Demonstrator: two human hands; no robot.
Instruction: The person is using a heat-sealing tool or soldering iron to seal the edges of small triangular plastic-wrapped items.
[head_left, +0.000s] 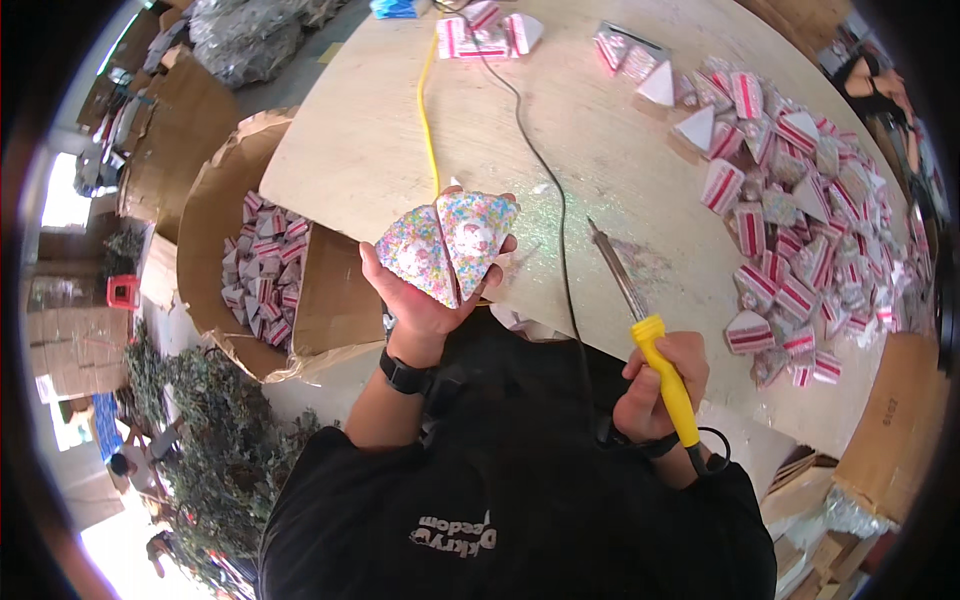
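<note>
On my upturned left hand (425,312) rest two imitation cake slices, held side by side with a narrow dark gap between them. The left slice (410,248) and the right slice (476,238) both have colourful sprinkle tops with a whitish blob. My fingertips curl round the far right edge, and my thumb lies along the left. My right hand (664,384) is closed round the yellow handle of a soldering iron (652,340). Its metal tip points up and left over the table, apart from the slices. A dark cord hangs from the handle's lower end.
Many pink-and-white slices (790,230) lie heaped along the right of the pale table (350,130). More slices (480,38) sit at the far edge. A cardboard box (345,290) at left holds others. A black cord (540,155) and a yellow cord (428,120) cross the tabletop.
</note>
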